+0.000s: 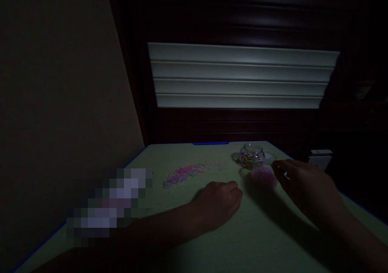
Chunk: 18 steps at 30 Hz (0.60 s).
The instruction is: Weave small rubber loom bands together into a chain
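My left hand point(216, 204) rests on the pale green table point(212, 248) with its fingers curled together; what it holds, if anything, is hidden. At the right, my right hand point(298, 180) is raised, its fingertips pinched at the rim of a clear jar point(263, 175) with pink pieces inside. Just behind stands another clear round jar point(251, 160), open at the top and holding multicoloured small bands. A loose pile of pink, purple and bluish bands point(184, 173) spreads across the table beyond my left hand.
A blurred-out pale object point(115, 202) lies near the table's left edge, beside the wall. Dark wooden panels and a pale slatted panel point(239, 77) rise behind the table. A white box-like object point(320, 160) is beyond the right edge. The room is dim.
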Tool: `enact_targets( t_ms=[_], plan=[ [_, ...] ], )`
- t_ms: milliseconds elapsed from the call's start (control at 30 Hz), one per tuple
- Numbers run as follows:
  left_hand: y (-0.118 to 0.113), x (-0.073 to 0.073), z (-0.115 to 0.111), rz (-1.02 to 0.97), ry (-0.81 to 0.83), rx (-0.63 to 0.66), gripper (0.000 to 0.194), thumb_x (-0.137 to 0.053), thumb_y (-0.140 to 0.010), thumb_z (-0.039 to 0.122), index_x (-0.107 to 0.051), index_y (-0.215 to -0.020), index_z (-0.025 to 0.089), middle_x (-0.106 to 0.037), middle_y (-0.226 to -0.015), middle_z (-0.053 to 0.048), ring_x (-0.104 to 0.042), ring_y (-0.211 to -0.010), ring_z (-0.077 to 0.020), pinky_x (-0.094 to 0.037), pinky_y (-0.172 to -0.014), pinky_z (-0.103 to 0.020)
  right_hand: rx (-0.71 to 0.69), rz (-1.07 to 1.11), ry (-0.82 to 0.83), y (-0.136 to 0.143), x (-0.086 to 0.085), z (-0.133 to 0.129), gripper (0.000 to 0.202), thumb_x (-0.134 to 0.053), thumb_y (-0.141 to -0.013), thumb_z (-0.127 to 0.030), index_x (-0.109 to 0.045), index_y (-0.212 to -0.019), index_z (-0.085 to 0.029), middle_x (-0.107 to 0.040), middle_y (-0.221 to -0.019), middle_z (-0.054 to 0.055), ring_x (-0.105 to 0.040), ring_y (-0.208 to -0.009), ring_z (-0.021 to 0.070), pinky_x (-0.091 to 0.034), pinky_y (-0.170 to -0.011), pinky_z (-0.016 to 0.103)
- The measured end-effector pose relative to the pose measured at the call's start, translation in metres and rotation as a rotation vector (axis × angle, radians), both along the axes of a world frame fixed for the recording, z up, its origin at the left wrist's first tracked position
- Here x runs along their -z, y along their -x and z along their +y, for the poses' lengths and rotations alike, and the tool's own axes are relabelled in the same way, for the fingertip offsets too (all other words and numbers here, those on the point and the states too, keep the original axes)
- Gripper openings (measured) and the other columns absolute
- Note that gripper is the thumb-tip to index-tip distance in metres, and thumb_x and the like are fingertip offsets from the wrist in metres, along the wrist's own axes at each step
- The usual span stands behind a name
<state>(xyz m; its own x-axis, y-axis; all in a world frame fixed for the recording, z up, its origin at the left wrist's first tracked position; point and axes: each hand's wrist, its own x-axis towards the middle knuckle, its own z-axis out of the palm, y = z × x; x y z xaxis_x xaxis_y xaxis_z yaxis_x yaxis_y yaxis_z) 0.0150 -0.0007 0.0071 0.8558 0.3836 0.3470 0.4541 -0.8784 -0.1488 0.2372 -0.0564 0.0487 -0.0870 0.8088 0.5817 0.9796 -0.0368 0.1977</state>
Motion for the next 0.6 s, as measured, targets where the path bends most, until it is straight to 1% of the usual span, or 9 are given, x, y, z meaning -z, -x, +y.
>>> enact_targets(
  t_ms=[100, 267, 467, 600],
  plan=[
    [0.0002, 0.0006, -0.0001, -0.01, 0.012, -0.005, 0.024, -0.032, -0.092, 0.023, -0.053, -0.084, 0.017, -0.055, -0.081, -0.001, -0.052, -0.066, -0.0112, -0.042, -0.06, -0.024, -0.014, 0.0, -0.005, -0.0002, -0.0001, 0.0001, 0.024, -0.043, -0.085, -0.022, -0.066, -0.091, -0.021, -0.067, -0.084, 0.005, -0.061, -0.067, 0.0199, -0.039, -0.055, 0.028],
    [0.0003, 0.0013, 0.0004, -0.003, -0.004, 0.009, 0.023, -0.033, -0.092, 0.022, -0.053, -0.083, 0.017, -0.055, -0.08, -0.001, -0.052, -0.066, -0.0114, -0.042, -0.06, -0.024, -0.012, -0.001, 0.011, -0.0002, 0.0004, 0.0005, 0.025, -0.042, -0.085, -0.022, -0.067, -0.09, -0.022, -0.068, -0.082, 0.005, -0.062, -0.067, 0.0203, -0.04, -0.055, 0.029],
    [-0.0003, -0.0007, -0.0003, 0.001, 0.012, -0.007, 0.023, -0.033, -0.092, 0.023, -0.053, -0.083, 0.017, -0.055, -0.081, -0.001, -0.052, -0.066, -0.0111, -0.042, -0.06, -0.024, -0.024, -0.022, -0.006, -0.0018, 0.0024, 0.0014, 0.025, -0.042, -0.086, -0.023, -0.066, -0.094, -0.022, -0.068, -0.085, 0.005, -0.062, -0.067, 0.0203, -0.041, -0.056, 0.03],
    [-0.0004, -0.0005, 0.0001, 0.004, 0.0, -0.003, 0.022, -0.033, -0.092, 0.022, -0.053, -0.084, 0.017, -0.055, -0.081, -0.001, -0.053, -0.066, -0.0111, -0.042, -0.059, -0.023, -0.017, -0.004, 0.008, -0.0004, 0.0014, 0.0005, 0.026, -0.041, -0.086, -0.023, -0.066, -0.093, -0.022, -0.068, -0.086, 0.005, -0.063, -0.068, 0.0206, -0.042, -0.057, 0.03]
  ],
)
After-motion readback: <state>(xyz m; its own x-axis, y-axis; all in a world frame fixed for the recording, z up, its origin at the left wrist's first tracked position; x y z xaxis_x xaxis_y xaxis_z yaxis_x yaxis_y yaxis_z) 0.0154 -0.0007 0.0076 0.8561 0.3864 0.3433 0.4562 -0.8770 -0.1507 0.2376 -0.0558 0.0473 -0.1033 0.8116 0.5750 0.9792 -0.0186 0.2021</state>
